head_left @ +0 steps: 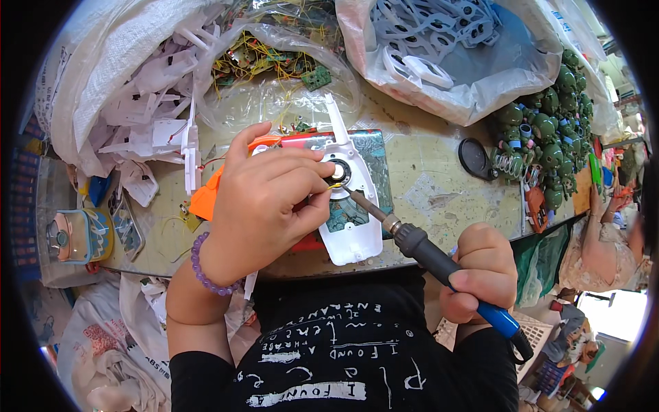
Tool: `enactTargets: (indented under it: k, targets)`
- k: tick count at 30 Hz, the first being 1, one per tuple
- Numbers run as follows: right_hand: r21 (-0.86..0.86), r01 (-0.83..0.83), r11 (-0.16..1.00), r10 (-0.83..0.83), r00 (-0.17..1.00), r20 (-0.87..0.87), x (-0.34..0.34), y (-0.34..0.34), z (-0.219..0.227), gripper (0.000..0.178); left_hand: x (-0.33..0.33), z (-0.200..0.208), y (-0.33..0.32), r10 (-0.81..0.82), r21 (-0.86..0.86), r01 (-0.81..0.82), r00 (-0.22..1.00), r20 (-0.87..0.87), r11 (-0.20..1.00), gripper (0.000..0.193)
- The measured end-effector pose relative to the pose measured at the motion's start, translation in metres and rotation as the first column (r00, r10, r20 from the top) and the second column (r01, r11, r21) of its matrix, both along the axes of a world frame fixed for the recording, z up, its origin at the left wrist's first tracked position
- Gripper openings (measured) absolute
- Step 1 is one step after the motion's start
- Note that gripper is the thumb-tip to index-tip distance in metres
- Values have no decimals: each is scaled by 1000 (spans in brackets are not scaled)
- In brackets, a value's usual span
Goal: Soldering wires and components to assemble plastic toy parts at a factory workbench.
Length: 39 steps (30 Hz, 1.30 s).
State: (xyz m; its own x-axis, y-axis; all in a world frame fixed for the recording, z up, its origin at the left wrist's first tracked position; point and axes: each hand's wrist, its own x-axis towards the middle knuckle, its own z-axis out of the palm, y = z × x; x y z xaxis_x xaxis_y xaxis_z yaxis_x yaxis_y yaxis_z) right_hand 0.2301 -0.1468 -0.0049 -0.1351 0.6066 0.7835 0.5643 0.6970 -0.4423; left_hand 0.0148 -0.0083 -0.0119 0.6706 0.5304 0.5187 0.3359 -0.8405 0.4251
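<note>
White housing (353,244) at stained table's (429,154) near edge; sacks (470,99) beyond.

Shell (351,244) on pad (376,161) before me; speaker (338,172) in shell. My left hand (271,196) over shell's left side; iron (422,246) in my right hand (484,275), tip by speaker. Behind, left to right: sack (103,82), bag (274,103) of boards (316,78), second sack (473,99). Disc (475,158) right of shell.

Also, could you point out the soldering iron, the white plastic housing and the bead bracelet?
Soldering iron (431,255), head view: on its dark grip.
White plastic housing (351,243), head view: on its broad lower end.
Purple bead bracelet (198,272), head view: on its beads.
</note>
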Motion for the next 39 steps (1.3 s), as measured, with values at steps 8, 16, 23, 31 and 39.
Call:
enactTargets:
  k: [8,16,23,31,39]
  targets:
    - [-6,-1,1000,1,1000,-5,-1,0,-1,31,1,0,-1,17,-11,-17,1000,-13,1000,11]
    - [12,-28,1000,28,1000,-1,1,2,-1,31,1,2,-2,14,-2,-14,1000,-27,1000,11]
    - [17,-49,999,49,999,-5,0,5,-1,32,1,2,-1,15,5,-15,999,-34,1000,11]
    - [5,-89,996,89,995,-42,0,7,5,22,1,1,-2,20,19,-19,999,-38,1000,12]
    - [49,106,993,-103,992,-71,-1,-5,3,37,0,3,-2,16,21,-15,999,-39,1000,12]
